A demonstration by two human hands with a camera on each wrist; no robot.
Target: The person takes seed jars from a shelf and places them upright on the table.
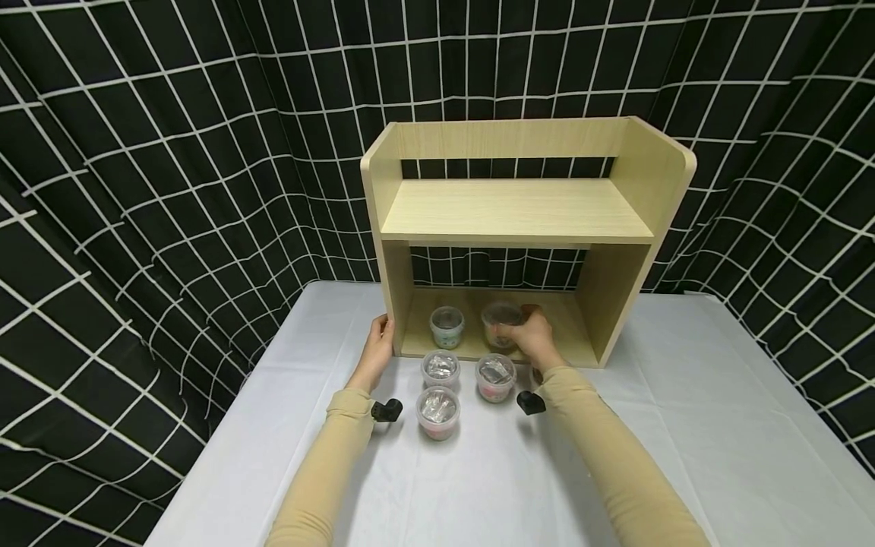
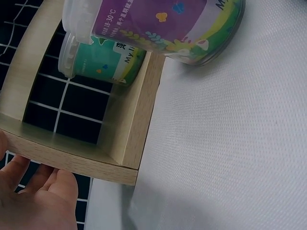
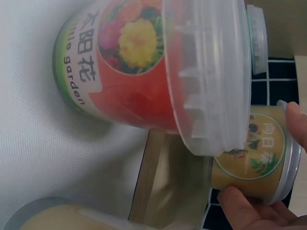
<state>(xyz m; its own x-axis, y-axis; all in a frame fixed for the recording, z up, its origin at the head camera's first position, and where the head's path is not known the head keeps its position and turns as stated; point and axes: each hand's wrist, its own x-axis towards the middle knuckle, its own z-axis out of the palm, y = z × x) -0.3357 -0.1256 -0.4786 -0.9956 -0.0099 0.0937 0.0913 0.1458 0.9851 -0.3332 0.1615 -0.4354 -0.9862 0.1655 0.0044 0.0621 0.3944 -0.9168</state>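
Observation:
My right hand grips a small round tub with a clear lid over the lower board of a wooden shelf. In the right wrist view this tub has a yellow-orange label, with fingers and thumb on either side of it. My left hand holds the shelf's left side panel by its front edge, thumb at the edge and fingers along the outer face. A tub with a green label stands on the lower board, left of the gripped one.
Before the shelf, on the white-covered table, stand tubs with silvery contents under clear lids: one at the back left, one nearer and a red-labelled one. Another is partly hidden by the right wrist. Black gridded cloth surrounds the table.

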